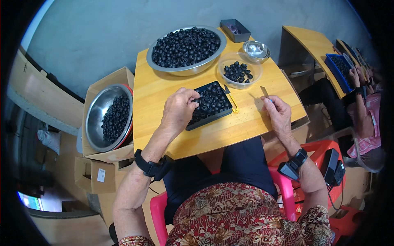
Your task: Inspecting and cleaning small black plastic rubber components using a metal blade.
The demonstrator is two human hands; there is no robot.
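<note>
My left hand (179, 110) is closed at the left side of a dark rectangular tray (211, 119), thumb and fingers pinched on a small black round part. Many more black ring-like parts (211, 100) fill that tray. A small knife (264, 92) with a short, narrow blade points up and away from my right hand (278, 115), whose fingers are closed round its lower end. The right hand hovers over the table's right side, apart from the tray. Yellow-handled snips (232, 100) lie just right of the tray.
Behind the tray stand a large metal bowl (221, 43) of black parts, a clear plastic bowl (258, 74) holding several, a small metal bowl (257, 50) and a grey bin (241, 36). Left of the table, another metal bowl (93, 123) sits in a carton (110, 82). A person (363, 110) works at right.
</note>
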